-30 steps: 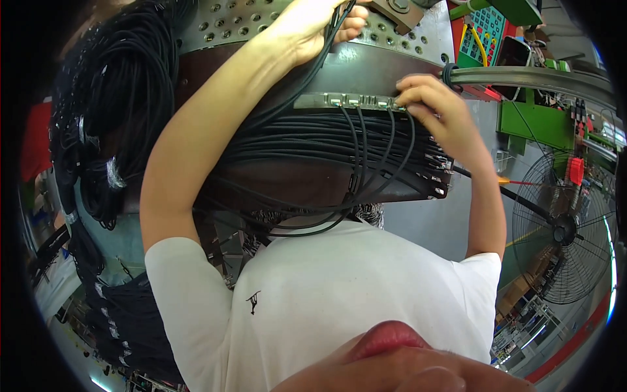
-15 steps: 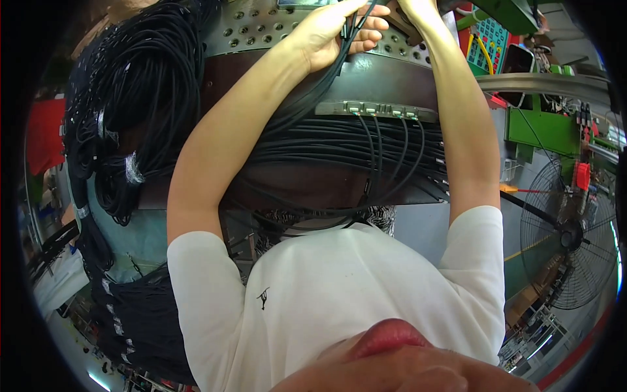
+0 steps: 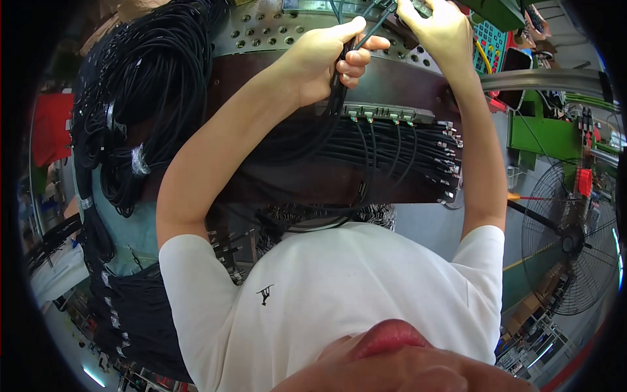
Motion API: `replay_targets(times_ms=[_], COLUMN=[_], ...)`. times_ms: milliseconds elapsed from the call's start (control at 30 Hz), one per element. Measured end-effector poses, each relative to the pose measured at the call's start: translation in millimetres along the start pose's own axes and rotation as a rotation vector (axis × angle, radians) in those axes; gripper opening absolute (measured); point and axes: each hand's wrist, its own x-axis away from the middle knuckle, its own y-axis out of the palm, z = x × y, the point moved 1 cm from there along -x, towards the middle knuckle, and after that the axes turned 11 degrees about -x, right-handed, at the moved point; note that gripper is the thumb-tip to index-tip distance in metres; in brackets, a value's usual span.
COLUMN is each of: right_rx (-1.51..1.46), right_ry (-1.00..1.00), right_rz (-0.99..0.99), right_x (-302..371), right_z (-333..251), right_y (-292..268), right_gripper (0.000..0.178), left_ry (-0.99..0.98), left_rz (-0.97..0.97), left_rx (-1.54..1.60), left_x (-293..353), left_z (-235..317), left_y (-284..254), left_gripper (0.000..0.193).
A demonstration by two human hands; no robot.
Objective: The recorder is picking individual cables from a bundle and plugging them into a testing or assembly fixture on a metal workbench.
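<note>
My left hand (image 3: 330, 62) is closed around several black cables (image 3: 337, 88) above the work table, its thumb stretched along them. The cables fan upward from that fist and also hang down toward the table. At the top edge my right hand (image 3: 441, 32) is bent over, thumb and fingers curled together beside the upper cable ends. What those fingers hold is partly cut off, so I cannot make it out. Below the hands, a narrow metal connector strip (image 3: 388, 114) has several small plugs with thin cables seated in it. Behind it lies a row of black cables (image 3: 392, 147) with metal-tipped ends at the right.
A big coil of black cables (image 3: 153, 78) hangs at the left, bound with silvery ties. A perforated metal plate (image 3: 261, 31) lies at the far side. A green machine (image 3: 548, 130), a button panel (image 3: 491, 42) and a large fan (image 3: 568, 238) stand on the right.
My left hand has come slightly nearer and its fingers have curled tighter around the cables. My right hand has moved nearer and shows more. My right forearm has shifted right, uncovering the metal-tipped ends.
</note>
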Motion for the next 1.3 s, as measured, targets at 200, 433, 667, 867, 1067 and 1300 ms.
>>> replay_targets(times_ms=[200,433,667,867,1067,1300], right_rx=[-0.464,-0.220,-0.242,-0.546,-0.356,-0.319], right_ry=[0.762,0.374,0.397,0.600,0.265,1.181], right_rz=[-0.151,-0.277,-0.311,-0.414,0.001,-0.308], right_x=[26,54,73,70,-3,-41], right_z=[-2,-25,-76,-96,-19,40], right_y=[2,9,-11,-11,46,57], right_gripper=[0.018,0.019,0.034,0.020,0.020,0.024], left_ry=[-0.006,0.812,0.672,-0.170,0.017,0.238], left_rz=[-0.207,1.122,1.077,-0.049,-0.083,-0.149], left_rx=[-0.026,-0.371,-1.201,-0.727,-0.049,0.084], left_x=[59,203,140,73,40,-91], left_z=[-3,90,24,-61,-25,27], left_y=[-14,-245,-164,-8,9,-97], left_gripper=[0.038,0.035,0.043,0.047,0.034,0.017])
